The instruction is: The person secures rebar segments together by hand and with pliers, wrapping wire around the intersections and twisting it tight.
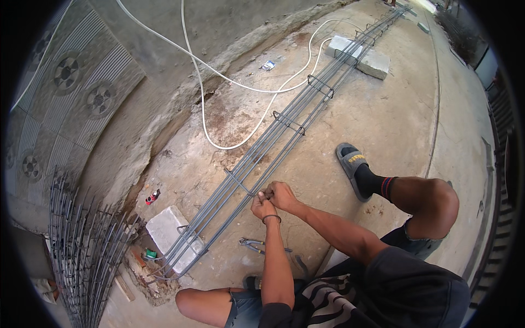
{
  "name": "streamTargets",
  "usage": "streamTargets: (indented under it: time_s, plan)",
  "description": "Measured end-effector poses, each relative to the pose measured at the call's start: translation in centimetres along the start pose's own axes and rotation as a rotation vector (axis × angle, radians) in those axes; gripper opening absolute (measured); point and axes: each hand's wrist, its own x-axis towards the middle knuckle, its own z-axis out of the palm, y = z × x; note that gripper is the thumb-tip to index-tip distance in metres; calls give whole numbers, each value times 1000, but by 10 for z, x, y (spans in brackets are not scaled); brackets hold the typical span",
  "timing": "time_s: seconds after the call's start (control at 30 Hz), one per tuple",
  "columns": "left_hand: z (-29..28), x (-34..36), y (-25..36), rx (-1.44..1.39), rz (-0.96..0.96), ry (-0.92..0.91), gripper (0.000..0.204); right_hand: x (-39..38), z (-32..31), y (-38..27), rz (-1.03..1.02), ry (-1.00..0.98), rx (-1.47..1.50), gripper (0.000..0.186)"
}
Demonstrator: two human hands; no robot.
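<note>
A long cage of grey steel rebar runs from the lower left to the far upper right, with bent stirrups around its bars. My left hand and my right hand meet at the near edge of the cage, by one stirrup's corner. Both have their fingers pinched together, touching each other; whatever lies between them is hidden. A dark band circles my left wrist. On the ground just below my hands rests a pair of pincers with its handles spread.
Pale blocks prop the cage at the near end and another block at the far end. A white hose loops beside it. Bundled rebar cages stand at lower left, near a patterned wall. My sandalled foot is at right.
</note>
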Motion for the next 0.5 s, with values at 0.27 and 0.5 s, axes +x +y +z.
streamTargets:
  time_s: [0.27, 0.5]
  plan:
    - [-50, 39, 14, -1098, -641, -392, 23, -1, 2, -63, -121, 149, 19, 8]
    - [-35, 8, -14, -213, -372, -105, 21, -23, 24, -2, -67, -76, 71, 10]
